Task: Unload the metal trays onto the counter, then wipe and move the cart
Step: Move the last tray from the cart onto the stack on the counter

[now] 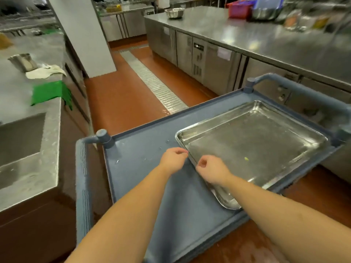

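A shiny metal tray (254,147) lies flat on the right half of the grey-blue cart's top shelf (144,168), with a small green scrap on it. My left hand (173,160) has its fingers curled at the tray's left rim, fingertips at the edge. My right hand (210,170) sits just beside it, fingers curled over the same rim a little nearer to me. Whether either hand truly grips the rim is hard to tell. The left part of the shelf carries small bits of debris.
A steel counter with a sink (22,149) runs along the left, holding a green cloth (50,93), a white cloth (46,72) and a metal cup (23,61). A long steel counter (256,40) with cabinets stands at the right. Red floor with a drain grate (152,82) lies ahead.
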`<state>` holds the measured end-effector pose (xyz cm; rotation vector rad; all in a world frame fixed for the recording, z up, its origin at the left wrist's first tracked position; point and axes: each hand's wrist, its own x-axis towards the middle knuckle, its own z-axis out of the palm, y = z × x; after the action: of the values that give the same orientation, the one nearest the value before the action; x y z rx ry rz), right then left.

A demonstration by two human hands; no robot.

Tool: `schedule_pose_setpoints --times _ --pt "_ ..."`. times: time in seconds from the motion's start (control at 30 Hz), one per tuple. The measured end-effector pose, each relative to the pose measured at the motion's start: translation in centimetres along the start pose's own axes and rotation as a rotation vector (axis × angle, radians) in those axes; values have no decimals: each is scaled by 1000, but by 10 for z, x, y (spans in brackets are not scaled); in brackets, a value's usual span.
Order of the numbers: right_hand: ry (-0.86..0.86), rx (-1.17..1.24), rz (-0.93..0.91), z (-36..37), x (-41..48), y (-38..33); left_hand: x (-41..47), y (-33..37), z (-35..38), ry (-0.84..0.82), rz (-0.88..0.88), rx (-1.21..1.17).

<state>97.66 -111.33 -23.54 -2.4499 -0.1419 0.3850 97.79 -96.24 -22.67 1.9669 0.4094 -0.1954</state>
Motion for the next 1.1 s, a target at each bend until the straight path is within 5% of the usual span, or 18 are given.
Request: schedule_pose_setpoints --times 0.37,0.67,1.1 --pt "106 -523 165 27 -67 11 -27 3 11 -198 177 190" --pt "325 -415 189 20 -148 29 -96 -20 7 -124 707 872" --pt "405 -385 341 45 -215 50 -123 -23 48 -336 927 1457"
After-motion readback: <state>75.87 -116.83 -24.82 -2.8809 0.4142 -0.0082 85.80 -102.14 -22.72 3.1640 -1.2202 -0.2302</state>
